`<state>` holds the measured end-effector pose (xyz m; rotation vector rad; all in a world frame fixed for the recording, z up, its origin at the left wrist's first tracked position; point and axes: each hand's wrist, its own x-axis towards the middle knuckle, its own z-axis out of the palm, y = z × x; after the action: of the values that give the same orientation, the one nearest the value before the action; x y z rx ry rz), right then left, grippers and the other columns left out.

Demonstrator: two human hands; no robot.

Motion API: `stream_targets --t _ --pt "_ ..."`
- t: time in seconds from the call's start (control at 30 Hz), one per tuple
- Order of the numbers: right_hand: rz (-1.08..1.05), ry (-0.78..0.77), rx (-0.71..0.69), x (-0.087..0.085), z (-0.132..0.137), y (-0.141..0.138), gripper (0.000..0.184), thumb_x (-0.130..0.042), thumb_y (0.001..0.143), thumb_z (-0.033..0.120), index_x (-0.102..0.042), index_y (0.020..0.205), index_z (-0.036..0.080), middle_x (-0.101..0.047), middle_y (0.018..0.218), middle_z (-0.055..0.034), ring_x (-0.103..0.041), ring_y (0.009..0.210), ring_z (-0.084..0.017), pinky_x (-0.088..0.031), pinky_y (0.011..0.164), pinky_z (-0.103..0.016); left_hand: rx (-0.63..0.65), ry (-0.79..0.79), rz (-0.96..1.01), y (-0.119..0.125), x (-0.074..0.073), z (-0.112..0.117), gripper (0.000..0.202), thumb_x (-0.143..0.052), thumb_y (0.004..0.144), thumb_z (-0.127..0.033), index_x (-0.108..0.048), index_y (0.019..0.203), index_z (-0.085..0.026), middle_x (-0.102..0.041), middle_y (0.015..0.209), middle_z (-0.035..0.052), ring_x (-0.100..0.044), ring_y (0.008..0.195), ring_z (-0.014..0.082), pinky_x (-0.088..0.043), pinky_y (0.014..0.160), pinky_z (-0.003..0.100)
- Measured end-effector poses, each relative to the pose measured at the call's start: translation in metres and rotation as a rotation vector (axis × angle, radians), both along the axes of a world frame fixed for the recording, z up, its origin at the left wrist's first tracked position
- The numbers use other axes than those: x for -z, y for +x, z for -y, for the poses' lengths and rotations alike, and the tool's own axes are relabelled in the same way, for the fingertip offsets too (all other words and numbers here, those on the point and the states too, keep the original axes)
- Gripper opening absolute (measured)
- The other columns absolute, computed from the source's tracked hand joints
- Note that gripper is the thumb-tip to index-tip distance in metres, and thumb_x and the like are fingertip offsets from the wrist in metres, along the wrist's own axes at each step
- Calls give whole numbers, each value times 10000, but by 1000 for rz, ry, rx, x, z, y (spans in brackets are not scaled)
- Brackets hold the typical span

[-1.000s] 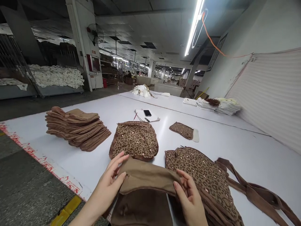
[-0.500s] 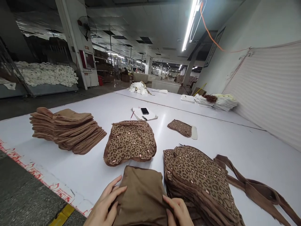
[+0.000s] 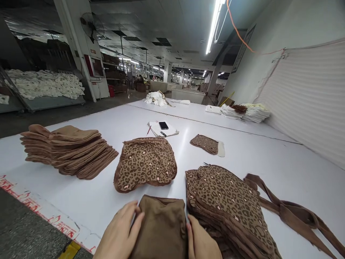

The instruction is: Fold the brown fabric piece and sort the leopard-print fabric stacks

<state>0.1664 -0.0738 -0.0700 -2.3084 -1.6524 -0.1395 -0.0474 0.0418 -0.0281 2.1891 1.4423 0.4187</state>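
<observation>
White surface (image 3: 88,201) fills most of the view, red markings along its near edge. On it, large to small:
- plain brown fabric stack (image 3: 67,149), far left, well apart from the hands.
- leopard-print stack (image 3: 231,201), near right, just beside the right hand. Brown straps (image 3: 293,212) trail off its right side.
- single leopard-print piece (image 3: 145,163), centre, just beyond the brown piece.
- plain brown fabric piece (image 3: 161,226), near edge centre, lying flat between both hands and between the two leopard items.
- small leopard-print piece (image 3: 205,143) further back, pale insert poking out on its right.
- papers (image 3: 163,128) with a phone (image 3: 163,125) on top, mid surface.
- white and mixed fabric piles (image 3: 248,112) at far right back.

Hands: left hand (image 3: 121,233) flat, fingers loosely extended, on the left edge of the brown piece. Right hand (image 3: 201,241) flat against its right edge, fingers together. Neither grips; both press or rest on the cloth.
</observation>
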Motion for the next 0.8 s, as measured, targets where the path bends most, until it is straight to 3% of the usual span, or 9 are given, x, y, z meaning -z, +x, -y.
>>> stream_targets --t 0.07,0.17,0.27,0.37,0.47,0.53,0.63,0.7,0.8 --pt "16 -87 87 -11 -22 1 356 -314 959 259 -657 935 169 -716 790 -98 -715 660 -233 -542 533 -298 -60 -30 13 16 0 -16 460 -291 909 -396 -546 1162 -109 -619 1220 187 -570 1151 316 -420 995 500" --pt "9 -104 124 -10 -47 -2 272 -416 920 212 -640 774 158 -687 729 -114 -701 600 -275 -520 494 -339 -71 -42 35 31 13 -34 480 -308 884 -358 -558 1152 -49 -631 1153 230 -586 1093 369 -416 955 540" --pt "-51 -64 98 -3 -51 -1 184 -430 889 132 -605 855 175 -677 849 -90 -702 671 -242 -526 543 -317 -58 -26 122 31 26 -39 356 -315 860 -301 -577 1031 -131 -636 1048 160 -597 1038 311 -441 926 467" --pt "-153 -9 81 -4 -46 6 146 -436 883 98 -536 918 199 -663 881 -29 -688 769 -147 -523 659 -218 -65 -46 228 22 33 -37 199 -342 859 -309 -508 910 -212 -643 908 63 -633 888 226 -503 818 349" --pt "-236 14 75 -6 -47 12 91 -488 910 204 -499 1000 210 -668 837 23 -676 780 -78 -493 687 -121 -70 -80 305 16 34 -36 223 -381 876 -406 -492 955 -229 -668 870 17 -652 821 187 -532 743 280" --pt "-236 7 83 -4 -51 12 130 -436 946 288 -516 1014 212 -675 842 11 -684 772 -104 -507 674 -156 -63 -69 314 17 34 -38 251 -384 885 -440 -525 913 -235 -671 835 2 -653 803 181 -532 727 268" --pt "-165 -33 105 2 -56 5 259 -322 958 200 -574 897 182 -667 818 -57 -696 744 -211 -527 628 -287 -93 9 264 23 33 -42 225 -370 891 -364 -531 819 -224 -649 760 13 -647 730 199 -530 697 308" --pt "-118 -54 104 4 -55 0 299 -303 930 124 -599 901 154 -660 844 -96 -694 708 -249 -526 575 -328 -100 75 229 28 34 -42 212 -370 880 -307 -547 920 -197 -675 867 62 -668 820 224 -541 750 349" --pt "-56 -35 50 1 -51 -6 327 -337 932 158 -597 1129 149 -642 1089 -148 -684 882 -268 -552 713 -369 -40 185 178 34 34 -37 387 -351 897 -295 -505 1204 -116 -616 1196 173 -603 1109 271 -498 927 442"
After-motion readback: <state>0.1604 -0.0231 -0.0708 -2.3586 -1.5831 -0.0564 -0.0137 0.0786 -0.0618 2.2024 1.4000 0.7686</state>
